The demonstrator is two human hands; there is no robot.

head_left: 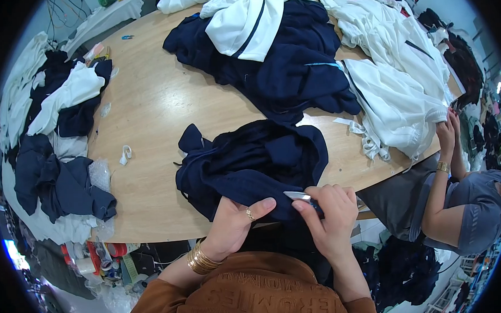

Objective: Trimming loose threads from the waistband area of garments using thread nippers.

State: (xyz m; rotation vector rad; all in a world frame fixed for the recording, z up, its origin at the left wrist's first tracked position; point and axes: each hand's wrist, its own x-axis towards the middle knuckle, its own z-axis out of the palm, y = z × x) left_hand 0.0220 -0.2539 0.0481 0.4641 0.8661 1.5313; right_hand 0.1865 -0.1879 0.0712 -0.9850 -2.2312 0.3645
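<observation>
A navy blue garment (245, 162) lies bunched at the table's near edge, its opening spread into a loop. My left hand (231, 221) grips the near edge of this cloth, thumb on top and the other fingers hidden beneath. In my right hand (331, 211) is a pair of thread snips (298, 196), the silver blades pointing left over the navy fabric. The handle is mostly hidden by my fingers. The blade tips lie close to the cloth; whether they touch it I cannot tell.
More navy garments (291, 71) with a white one (244, 22) on top lie at the far side of the wooden table (151, 177). White garments (393, 94) cover the right, where a co-worker's hands (448, 128) hold one. Dark clothes (61, 181) are heaped at left.
</observation>
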